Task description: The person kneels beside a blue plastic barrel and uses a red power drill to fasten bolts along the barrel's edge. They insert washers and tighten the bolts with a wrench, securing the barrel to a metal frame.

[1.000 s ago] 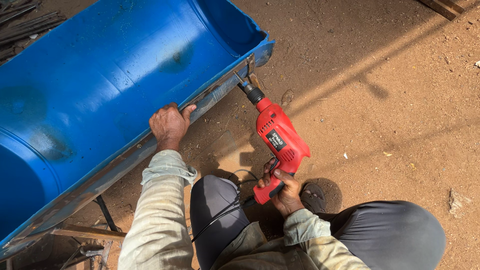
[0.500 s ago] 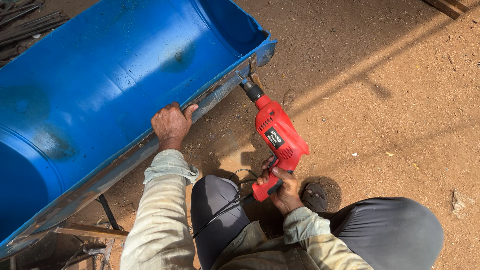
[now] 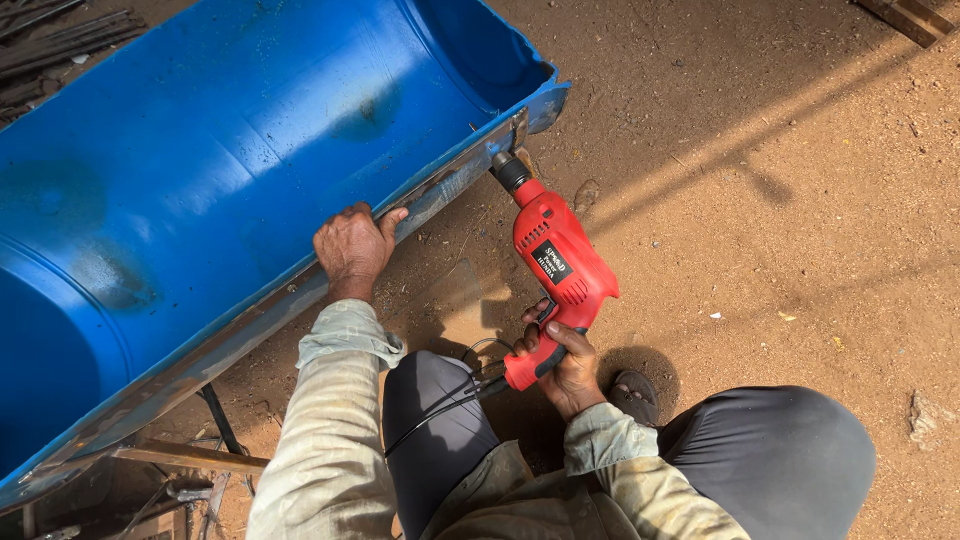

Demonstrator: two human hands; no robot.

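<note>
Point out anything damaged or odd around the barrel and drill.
The halved blue barrel has dark scuffed smudges inside, and the metal strip along its cut edge looks rusty and rough. The red drill looks intact.

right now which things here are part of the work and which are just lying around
In use:
- red corded drill, held in the right hand, nose against the metal frame rail
- blue half barrel, its rim gripped by the left hand

Lying about:
- metal rods, top left
- wooden plank, top right
- scrap under the barrel

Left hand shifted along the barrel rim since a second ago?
No. The left hand grips the same spot on the blue barrel rim, as far from its open end.
</note>
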